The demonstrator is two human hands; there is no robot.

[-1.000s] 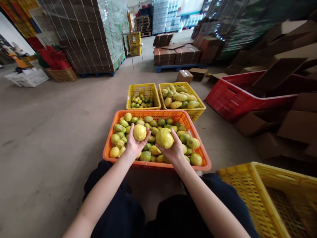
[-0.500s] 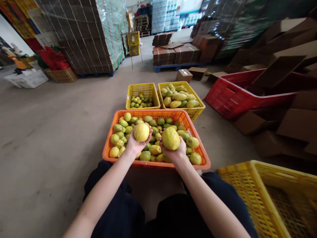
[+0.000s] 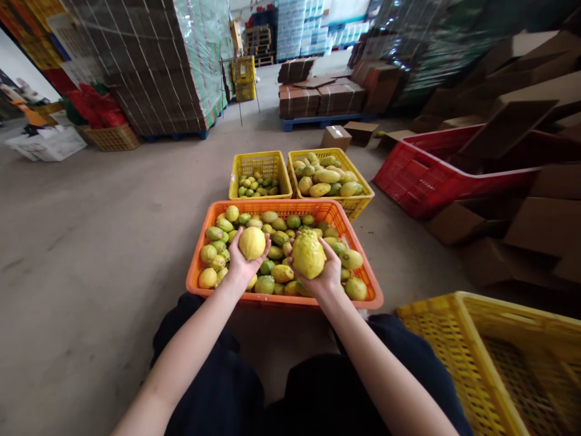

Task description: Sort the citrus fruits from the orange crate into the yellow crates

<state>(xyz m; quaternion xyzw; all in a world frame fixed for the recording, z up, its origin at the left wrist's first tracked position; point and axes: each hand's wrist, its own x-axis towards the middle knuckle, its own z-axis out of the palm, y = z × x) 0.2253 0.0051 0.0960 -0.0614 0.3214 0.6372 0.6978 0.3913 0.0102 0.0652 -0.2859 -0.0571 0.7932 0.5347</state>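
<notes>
My left hand [image 3: 247,257] is palm up and cups a smooth, round yellow papaya [image 3: 252,243], fingers curled around its side. In my right hand [image 3: 324,269] rests a larger yellow-green papaya [image 3: 308,254] whose top is knobbly and lumpy. Both hands are held apart over an orange crate [image 3: 195,266] filled with yellow and green papayas [image 3: 282,274] of mixed shapes. My palms and some fingers are hidden behind the fruit.
Two yellow crates of fruit, a left one [image 3: 233,178] and a right one [image 3: 356,209], stand beyond the orange crate. A yellow crate [image 3: 458,333] is at my right knee. Farther right are a red crate [image 3: 417,175] and loose cardboard boxes [image 3: 540,230]. Wrapped pallets [image 3: 136,66] stand behind.
My left hand has shifted slightly left with its papaya. The right-hand papaya has turned, so its knobbly end now faces up. The view has shifted slightly.
</notes>
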